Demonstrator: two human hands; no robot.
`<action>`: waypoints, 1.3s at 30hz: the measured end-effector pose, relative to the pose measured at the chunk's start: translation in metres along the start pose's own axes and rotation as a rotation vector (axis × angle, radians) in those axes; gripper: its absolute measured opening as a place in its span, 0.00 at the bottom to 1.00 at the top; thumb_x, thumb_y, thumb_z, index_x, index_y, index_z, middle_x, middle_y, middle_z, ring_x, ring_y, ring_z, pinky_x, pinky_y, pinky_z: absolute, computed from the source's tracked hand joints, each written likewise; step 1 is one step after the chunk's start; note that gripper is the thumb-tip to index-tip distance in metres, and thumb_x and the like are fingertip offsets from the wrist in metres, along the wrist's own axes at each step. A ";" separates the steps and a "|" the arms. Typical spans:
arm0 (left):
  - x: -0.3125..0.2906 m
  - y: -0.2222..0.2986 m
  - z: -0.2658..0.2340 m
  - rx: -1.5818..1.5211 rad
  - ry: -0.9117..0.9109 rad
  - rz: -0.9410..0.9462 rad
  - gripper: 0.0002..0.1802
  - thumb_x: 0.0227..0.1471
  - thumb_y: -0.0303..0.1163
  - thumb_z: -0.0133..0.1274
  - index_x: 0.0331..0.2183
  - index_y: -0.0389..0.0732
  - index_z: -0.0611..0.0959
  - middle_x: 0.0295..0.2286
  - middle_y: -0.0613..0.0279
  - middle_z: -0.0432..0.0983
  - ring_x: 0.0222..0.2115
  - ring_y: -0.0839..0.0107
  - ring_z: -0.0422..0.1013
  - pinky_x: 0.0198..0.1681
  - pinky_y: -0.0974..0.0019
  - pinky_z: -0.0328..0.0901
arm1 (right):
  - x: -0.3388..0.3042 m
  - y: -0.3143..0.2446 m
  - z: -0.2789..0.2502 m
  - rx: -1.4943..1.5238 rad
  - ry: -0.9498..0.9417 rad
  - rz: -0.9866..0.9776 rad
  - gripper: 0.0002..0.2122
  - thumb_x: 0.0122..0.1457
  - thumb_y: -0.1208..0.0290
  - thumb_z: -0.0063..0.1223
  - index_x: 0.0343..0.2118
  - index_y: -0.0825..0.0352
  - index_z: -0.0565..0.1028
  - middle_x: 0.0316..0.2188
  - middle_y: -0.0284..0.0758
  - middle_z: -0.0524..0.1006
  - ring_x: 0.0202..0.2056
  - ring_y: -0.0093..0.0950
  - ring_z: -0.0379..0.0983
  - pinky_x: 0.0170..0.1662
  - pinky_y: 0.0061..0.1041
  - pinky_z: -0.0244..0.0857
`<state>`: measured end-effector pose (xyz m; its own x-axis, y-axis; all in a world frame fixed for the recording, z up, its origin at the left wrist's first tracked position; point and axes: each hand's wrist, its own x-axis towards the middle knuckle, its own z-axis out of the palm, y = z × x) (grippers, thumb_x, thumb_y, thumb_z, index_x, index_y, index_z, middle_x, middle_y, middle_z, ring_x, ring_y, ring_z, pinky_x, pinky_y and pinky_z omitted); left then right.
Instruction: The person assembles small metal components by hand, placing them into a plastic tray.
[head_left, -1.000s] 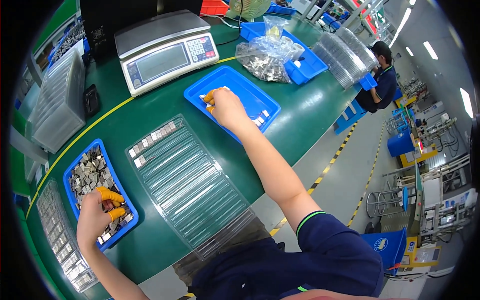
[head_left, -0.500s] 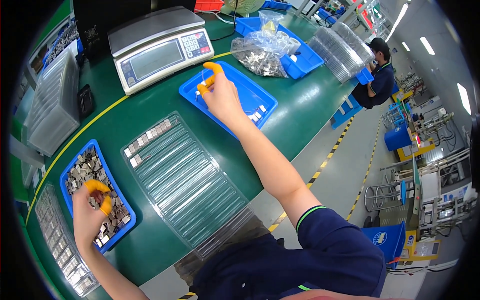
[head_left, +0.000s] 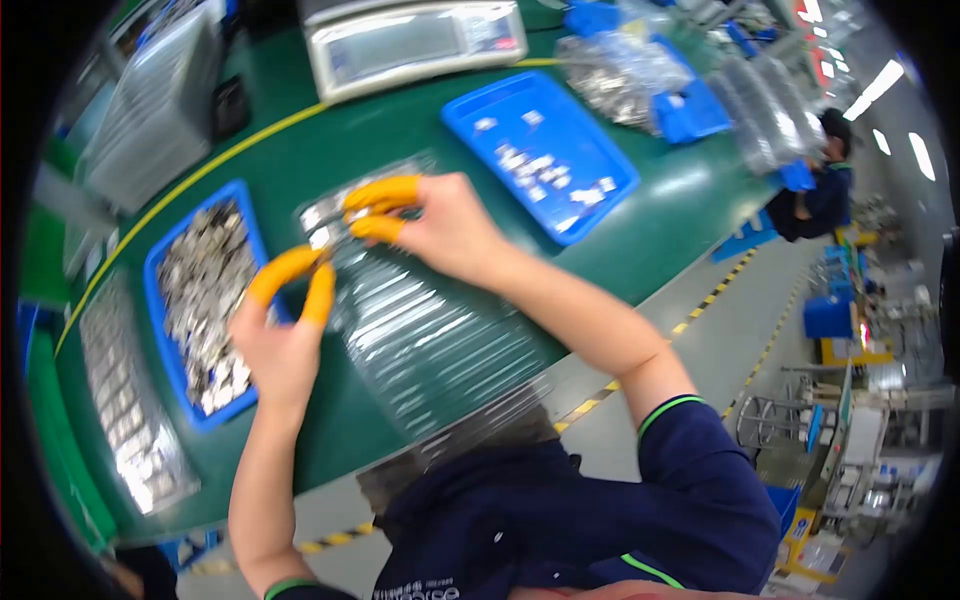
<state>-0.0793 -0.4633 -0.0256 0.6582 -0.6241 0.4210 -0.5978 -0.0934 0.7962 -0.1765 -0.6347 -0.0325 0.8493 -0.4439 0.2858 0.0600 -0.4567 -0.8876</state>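
Both hands, wearing yellow finger covers, meet over the far left end of a ribbed clear plastic tray [head_left: 430, 350]. My left hand [head_left: 280, 335] has its thumb and forefinger pinched together on what looks like a small metal part [head_left: 325, 256], mostly hidden by the fingertips. My right hand [head_left: 440, 225] is closed just beyond it, thumb and forefinger close together. Blur hides what its fingertips hold. A small whitish piece [head_left: 320, 238] shows between the two hands. Left of my left hand is a blue tray [head_left: 253, 215] heaped with small metal parts [head_left: 205, 280].
A blue tray [head_left: 600, 222] with scattered small white pieces lies at the right. Beyond stand a weighing scale [head_left: 415, 45], a bag of parts [head_left: 610, 85] and stacked clear trays [head_left: 765, 110]. A filled clear tray [head_left: 130, 400] lies far left. Another person [head_left: 820, 190] sits at far right.
My right hand has left the blue tray of white pieces, and my left hand has left the metal parts. Both have come together over the clear tray. The view has shifted.
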 end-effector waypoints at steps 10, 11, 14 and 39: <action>-0.003 -0.008 0.002 -0.232 -0.058 -0.252 0.13 0.42 0.25 0.58 0.35 0.33 0.81 0.29 0.60 0.78 0.32 0.76 0.72 0.40 0.73 0.64 | -0.008 0.001 0.018 0.064 -0.009 -0.136 0.10 0.49 0.78 0.58 0.37 0.66 0.78 0.29 0.32 0.77 0.30 0.18 0.70 0.32 0.15 0.64; -0.002 -0.008 0.001 -0.238 -0.076 -0.273 0.13 0.42 0.25 0.58 0.35 0.33 0.81 0.30 0.60 0.78 0.32 0.76 0.72 0.41 0.73 0.64 | -0.009 0.001 0.019 0.076 -0.008 -0.135 0.10 0.49 0.78 0.58 0.37 0.66 0.78 0.29 0.32 0.77 0.30 0.18 0.70 0.32 0.15 0.64; -0.001 -0.012 0.001 -0.297 -0.071 -0.264 0.14 0.43 0.25 0.57 0.37 0.34 0.81 0.31 0.61 0.78 0.32 0.77 0.72 0.41 0.74 0.64 | -0.009 -0.001 0.017 0.037 -0.006 -0.135 0.10 0.47 0.75 0.61 0.35 0.64 0.79 0.24 0.30 0.75 0.21 0.17 0.66 0.24 0.14 0.61; -0.002 -0.013 0.003 -0.439 -0.071 -0.323 0.12 0.44 0.21 0.58 0.36 0.33 0.81 0.33 0.61 0.78 0.33 0.77 0.73 0.40 0.76 0.66 | -0.008 -0.003 0.017 0.089 -0.010 0.013 0.10 0.51 0.76 0.56 0.37 0.64 0.79 0.31 0.30 0.78 0.33 0.20 0.71 0.40 0.17 0.63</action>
<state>-0.0742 -0.4635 -0.0386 0.7348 -0.6698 0.1066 -0.1130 0.0341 0.9930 -0.1744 -0.6164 -0.0386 0.8553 -0.4416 0.2710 0.0951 -0.3805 -0.9199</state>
